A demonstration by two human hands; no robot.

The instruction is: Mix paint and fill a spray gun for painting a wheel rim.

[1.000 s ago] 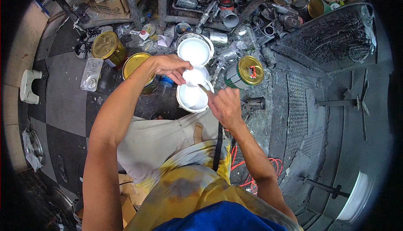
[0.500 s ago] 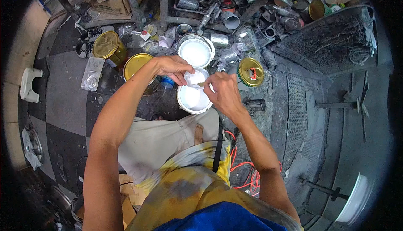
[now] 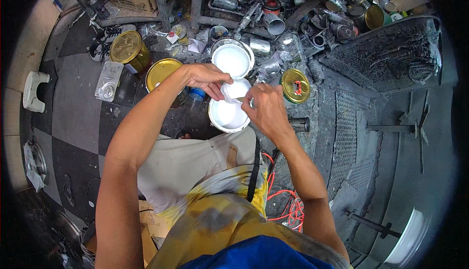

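A small translucent white cup (image 3: pixel 233 88) is tilted above the near white bucket (image 3: pixel 212 121), which holds white liquid. My left hand (image 3: pixel 208 79) grips the cup's left side between thumb and fingers. My right hand (image 3: pixel 267 107) is closed on a thin, flat, brownish stick (image 3: pixel 239 100), whose tip is at the cup's near rim. My fingers hide the rest of the stick. Just beyond the cup, another white tub (image 3: pixel 251 57) also shows a white surface.
Gold-lidded cans stand to the left (image 3: pixel 128 47) and right (image 3: pixel 296 86). A blue-capped bottle (image 3: pixel 196 94) is below my left wrist. A dark cup (image 3: pixel 299 124) lies by my right wrist. An orange cable (image 3: pixel 293 205) coils beside me. Paint-stained cups and cans clutter the back.
The view has shifted slightly, so the surroundings sit a little differently in it. Both hands keep their grips above the near bucket, and the cup's angle differs slightly.
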